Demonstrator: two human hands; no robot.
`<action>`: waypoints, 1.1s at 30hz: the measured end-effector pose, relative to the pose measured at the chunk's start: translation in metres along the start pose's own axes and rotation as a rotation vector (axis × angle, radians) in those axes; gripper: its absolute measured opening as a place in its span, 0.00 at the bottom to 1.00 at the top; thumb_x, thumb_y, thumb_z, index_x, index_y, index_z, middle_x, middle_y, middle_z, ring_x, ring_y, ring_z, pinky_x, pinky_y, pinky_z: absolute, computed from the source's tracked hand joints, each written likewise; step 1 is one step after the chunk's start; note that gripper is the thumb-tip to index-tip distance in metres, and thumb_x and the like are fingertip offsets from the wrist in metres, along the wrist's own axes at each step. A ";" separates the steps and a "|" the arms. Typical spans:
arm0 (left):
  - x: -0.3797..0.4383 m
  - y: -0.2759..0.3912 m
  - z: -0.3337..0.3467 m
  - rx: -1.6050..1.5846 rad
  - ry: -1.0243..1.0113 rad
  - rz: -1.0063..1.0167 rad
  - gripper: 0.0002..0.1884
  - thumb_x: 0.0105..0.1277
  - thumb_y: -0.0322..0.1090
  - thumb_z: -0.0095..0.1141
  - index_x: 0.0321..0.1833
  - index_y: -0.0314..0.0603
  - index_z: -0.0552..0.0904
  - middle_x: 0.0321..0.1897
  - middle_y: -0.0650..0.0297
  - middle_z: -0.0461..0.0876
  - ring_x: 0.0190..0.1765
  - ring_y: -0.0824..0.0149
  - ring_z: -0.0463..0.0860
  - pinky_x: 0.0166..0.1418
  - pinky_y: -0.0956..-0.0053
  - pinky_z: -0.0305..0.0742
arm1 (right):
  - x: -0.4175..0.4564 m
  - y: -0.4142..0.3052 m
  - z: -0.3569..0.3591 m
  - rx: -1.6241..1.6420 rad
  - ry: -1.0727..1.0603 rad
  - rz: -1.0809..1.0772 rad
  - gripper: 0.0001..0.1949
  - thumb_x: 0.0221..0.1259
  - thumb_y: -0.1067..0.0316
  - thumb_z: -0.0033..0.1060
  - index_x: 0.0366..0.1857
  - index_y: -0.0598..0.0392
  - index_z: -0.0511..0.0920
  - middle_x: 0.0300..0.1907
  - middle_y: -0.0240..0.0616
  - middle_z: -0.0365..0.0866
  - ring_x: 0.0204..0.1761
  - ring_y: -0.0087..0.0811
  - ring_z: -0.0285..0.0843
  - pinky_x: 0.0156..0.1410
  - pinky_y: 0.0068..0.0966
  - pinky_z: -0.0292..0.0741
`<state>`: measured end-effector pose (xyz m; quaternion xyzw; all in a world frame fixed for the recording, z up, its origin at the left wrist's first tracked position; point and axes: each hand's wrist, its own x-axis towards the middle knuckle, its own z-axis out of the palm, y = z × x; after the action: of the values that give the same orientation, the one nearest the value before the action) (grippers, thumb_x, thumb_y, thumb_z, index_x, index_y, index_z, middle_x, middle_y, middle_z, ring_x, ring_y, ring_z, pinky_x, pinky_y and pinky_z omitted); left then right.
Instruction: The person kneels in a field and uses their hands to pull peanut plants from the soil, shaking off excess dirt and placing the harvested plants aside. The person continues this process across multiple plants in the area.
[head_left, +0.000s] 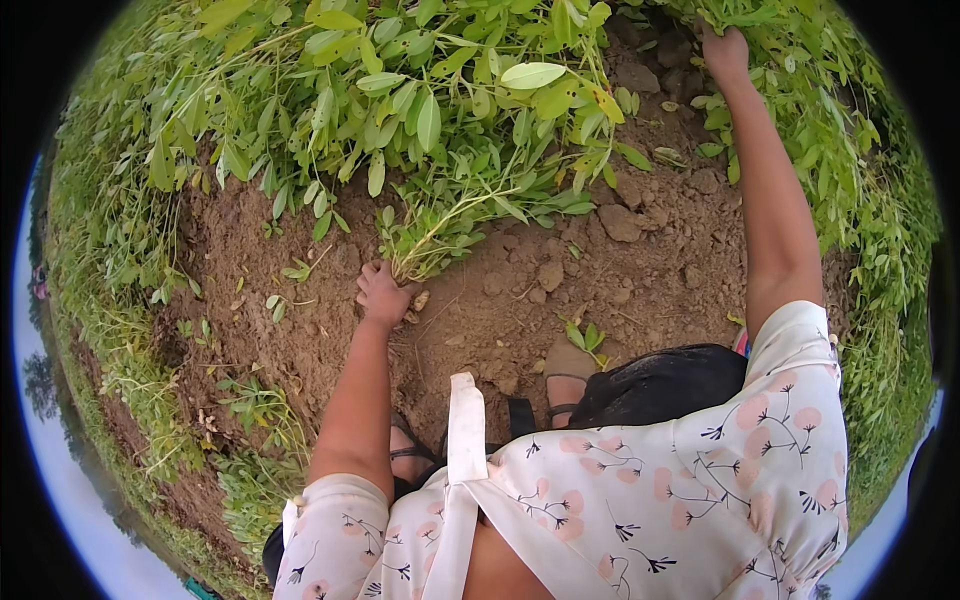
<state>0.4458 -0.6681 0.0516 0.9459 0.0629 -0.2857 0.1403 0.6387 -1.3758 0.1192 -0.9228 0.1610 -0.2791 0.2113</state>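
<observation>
My left hand (384, 294) grips the lower stems of an uprooted-looking peanut plant (442, 225), just above the bare soil. The plant's leafy top points up and to the right. Small pale pods (420, 301) show beside my thumb. Far out at the upper right, my right hand (726, 56) is closed on peanut foliage (739, 16) at the edge of a leafy row. Leaves cover part of those fingers. Between my hands lies loose brown soil (502, 300) with clods.
Dense peanut plants (337, 90) spread across the top, and another leafy stand (855, 172) lines the right. Plants with pods (180, 427) lie at the lower left. My sandalled foot (566, 382) rests on the soil, near a small leafy sprig (583, 337).
</observation>
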 end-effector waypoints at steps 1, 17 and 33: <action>-0.001 -0.002 -0.001 0.001 0.000 -0.007 0.37 0.56 0.48 0.75 0.68 0.48 0.73 0.71 0.53 0.60 0.72 0.46 0.58 0.73 0.45 0.54 | -0.003 -0.010 -0.002 0.017 -0.028 0.001 0.21 0.75 0.45 0.55 0.39 0.54 0.85 0.31 0.50 0.85 0.38 0.53 0.82 0.47 0.45 0.74; 0.001 -0.003 0.002 -0.028 -0.008 -0.020 0.36 0.54 0.47 0.75 0.66 0.49 0.75 0.69 0.53 0.62 0.72 0.46 0.58 0.72 0.44 0.54 | -0.085 -0.161 -0.117 0.156 0.074 0.272 0.21 0.73 0.45 0.61 0.35 0.54 0.86 0.34 0.41 0.86 0.35 0.34 0.78 0.45 0.38 0.74; 0.001 -0.008 -0.002 -0.046 0.036 0.027 0.35 0.57 0.49 0.73 0.67 0.50 0.75 0.69 0.53 0.63 0.71 0.44 0.59 0.73 0.43 0.55 | -0.105 -0.283 -0.301 0.388 0.327 0.428 0.20 0.81 0.59 0.51 0.67 0.60 0.75 0.54 0.42 0.83 0.51 0.33 0.84 0.56 0.33 0.85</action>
<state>0.4456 -0.6595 0.0506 0.9481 0.0591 -0.2654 0.1649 0.4310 -1.1792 0.4354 -0.7538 0.3267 -0.3981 0.4082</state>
